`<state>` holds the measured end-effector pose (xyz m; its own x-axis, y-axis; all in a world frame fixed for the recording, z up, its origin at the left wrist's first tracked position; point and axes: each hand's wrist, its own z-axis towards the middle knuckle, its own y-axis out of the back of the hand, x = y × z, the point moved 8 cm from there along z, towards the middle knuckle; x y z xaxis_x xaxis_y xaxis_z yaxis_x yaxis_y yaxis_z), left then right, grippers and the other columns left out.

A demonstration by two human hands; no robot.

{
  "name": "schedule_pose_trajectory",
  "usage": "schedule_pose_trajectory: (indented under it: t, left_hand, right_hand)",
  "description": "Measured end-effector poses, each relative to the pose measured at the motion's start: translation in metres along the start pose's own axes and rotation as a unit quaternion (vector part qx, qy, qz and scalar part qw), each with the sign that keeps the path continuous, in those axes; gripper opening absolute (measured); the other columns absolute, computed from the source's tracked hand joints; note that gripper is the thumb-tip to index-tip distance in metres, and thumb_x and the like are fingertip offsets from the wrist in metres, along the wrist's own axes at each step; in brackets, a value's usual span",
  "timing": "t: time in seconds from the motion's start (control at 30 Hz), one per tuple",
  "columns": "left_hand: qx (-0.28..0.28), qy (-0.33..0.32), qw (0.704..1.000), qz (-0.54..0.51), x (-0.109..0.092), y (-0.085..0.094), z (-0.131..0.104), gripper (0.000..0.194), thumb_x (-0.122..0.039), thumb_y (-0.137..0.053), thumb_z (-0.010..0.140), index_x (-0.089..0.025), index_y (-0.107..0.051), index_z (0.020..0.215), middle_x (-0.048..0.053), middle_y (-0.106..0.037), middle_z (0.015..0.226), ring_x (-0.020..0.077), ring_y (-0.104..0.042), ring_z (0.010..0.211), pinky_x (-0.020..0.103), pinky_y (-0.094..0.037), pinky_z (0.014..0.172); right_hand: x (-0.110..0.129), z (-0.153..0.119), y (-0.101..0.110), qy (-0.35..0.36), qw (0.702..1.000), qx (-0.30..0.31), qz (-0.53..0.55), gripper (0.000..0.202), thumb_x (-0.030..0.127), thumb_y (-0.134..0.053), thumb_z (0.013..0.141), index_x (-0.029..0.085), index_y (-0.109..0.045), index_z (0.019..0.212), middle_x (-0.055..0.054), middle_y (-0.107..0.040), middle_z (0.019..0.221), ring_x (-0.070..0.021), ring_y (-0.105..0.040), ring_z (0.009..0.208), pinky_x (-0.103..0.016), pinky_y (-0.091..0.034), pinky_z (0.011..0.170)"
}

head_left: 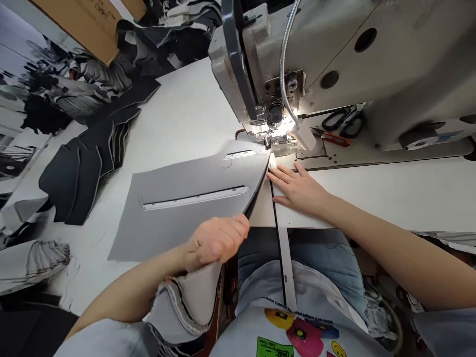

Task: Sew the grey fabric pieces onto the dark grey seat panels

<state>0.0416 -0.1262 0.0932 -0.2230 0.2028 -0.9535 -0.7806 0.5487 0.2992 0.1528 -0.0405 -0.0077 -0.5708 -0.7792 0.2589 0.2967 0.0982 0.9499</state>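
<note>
A grey fabric panel [178, 181] with a long white-edged slot lies on the white table, its narrow tip under the needle area of a sewing machine [273, 116]. My left hand [222, 239] is closed on the panel's near edge, which lifts and curves there. A white strip with a black edge [285, 258] runs from the needle area over the table's front edge onto my lap. My right hand [295, 188] rests on the table beside this strip, fingers spread, fingertips near the strip and just in front of the machine.
Dark cut pieces [78, 173] lie in stacks at the left, with grey bundles [33, 265] nearer. Black-handled scissors [344, 121] and a red-handled tool [332, 139] lie behind the right hand, under the machine arm. A cardboard box [89, 25] stands at the back left.
</note>
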Motion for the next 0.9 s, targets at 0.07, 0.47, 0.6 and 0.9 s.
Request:
schedule_pose_trajectory:
  t: [0.07, 0.47, 0.6, 0.9]
  left_hand:
    - [0.124, -0.027, 0.991, -0.038, 0.002, -0.021, 0.005, 0.063, -0.058, -0.025, 0.093, -0.022, -0.032, 0.041, 0.003, -0.039, 0.035, 0.0157, -0.038, 0.038, 0.042, -0.043, 0.063]
    - [0.072, 0.08, 0.903, 0.417, 0.098, 0.052, 0.111, 0.052, -0.049, -0.032, 0.097, -0.02, -0.058, 0.131, 0.012, -0.057, 0.138, 0.0293, -0.048, 0.129, 0.051, -0.031, 0.112]
    - [-0.034, 0.173, 0.802, 0.57, 0.14, 0.09, 0.122, 0.055, -0.038, -0.031, 0.098, -0.017, -0.04, 0.148, 0.011, -0.039, 0.154, 0.033, -0.029, 0.143, 0.056, -0.028, 0.112]
    - [-0.1, 0.053, 0.828, 0.549, 0.115, 0.063, 0.1, 0.043, -0.036, -0.035, 0.099, -0.02, -0.061, 0.129, 0.008, -0.058, 0.138, 0.0271, -0.048, 0.129, 0.047, -0.023, 0.115]
  right_hand:
    - [-0.003, 0.005, 0.001, -0.013, 1.0, -0.012, 0.004, 0.054, 0.039, -0.039, 0.101, 0.01, -0.044, 0.145, -0.017, -0.043, 0.151, -0.0336, -0.039, 0.14, -0.06, -0.025, 0.113]
    - [0.005, 0.004, -0.003, -0.042, 0.998, -0.017, 0.04, 0.063, 0.045, -0.061, 0.084, 0.008, -0.055, 0.134, -0.017, -0.048, 0.147, -0.0408, -0.033, 0.141, -0.067, -0.018, 0.114]
    - [0.005, 0.006, -0.002, -0.051, 0.997, -0.021, 0.046, 0.066, 0.044, -0.063, 0.083, 0.008, -0.052, 0.137, -0.017, -0.046, 0.148, -0.0406, -0.033, 0.141, -0.068, -0.018, 0.114]
    - [0.01, 0.002, 0.003, -0.019, 0.997, -0.027, 0.067, 0.057, 0.046, -0.065, 0.082, 0.008, -0.062, 0.124, -0.019, -0.057, 0.136, -0.0399, -0.039, 0.137, -0.063, -0.024, 0.114]
